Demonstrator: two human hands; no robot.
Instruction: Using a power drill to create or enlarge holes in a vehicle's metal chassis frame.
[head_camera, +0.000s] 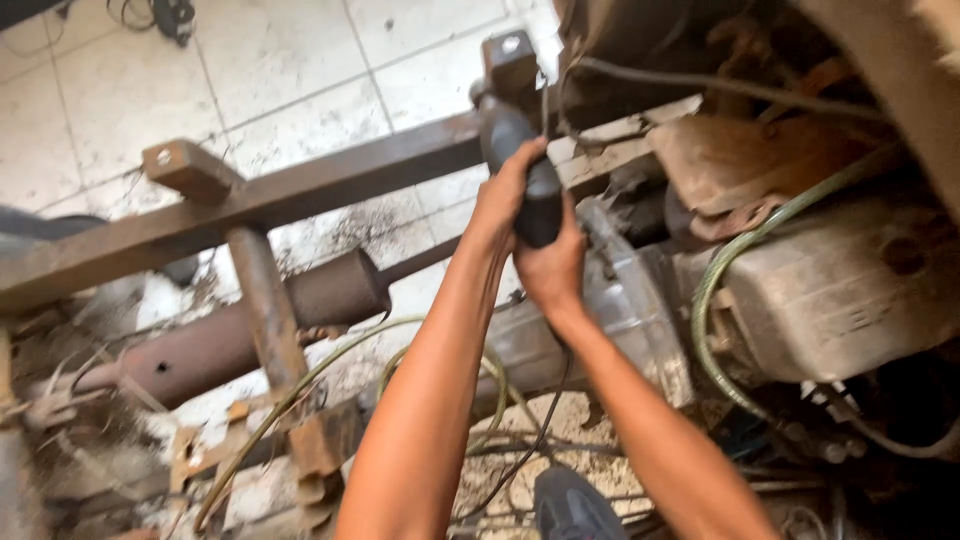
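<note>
Up at frame centre: both hands meet on one dark tool (520, 165), raised in front of the rusty chassis.
Tool: black, stubby grip; its long axis runs from the hands up and slightly left, ending against a rusty bracket (510, 62) with a bolt head on top. What kind of tool it is, I cannot tell.
Left hand (500, 200): on the tool's left side, fingers (528, 155) curled shut over the upper grip.
Right hand (552, 270): lower on the grip, closed around its base from below; the fingers are hidden behind the tool, so how tightly they close I cannot tell.
Nearer hand: the left sits nearer the bracket end, the right at the tail end; both are already touching, with no gap to the tool.
Cord (540, 420): thin, black, hanging down between the forearms.
Beam (300, 190): rusty, crossing behind the tool from lower left to upper right.
Pipe (210, 345): rusty cylinder below the beam, left of the arms.
Housing (620, 300): grey metal casing just behind the right wrist.
Hose (720, 270): greenish, looping at right.
Floor (250, 70): pale, dirty tiles.
Shoe (572, 505): dark, at the bottom edge.
</note>
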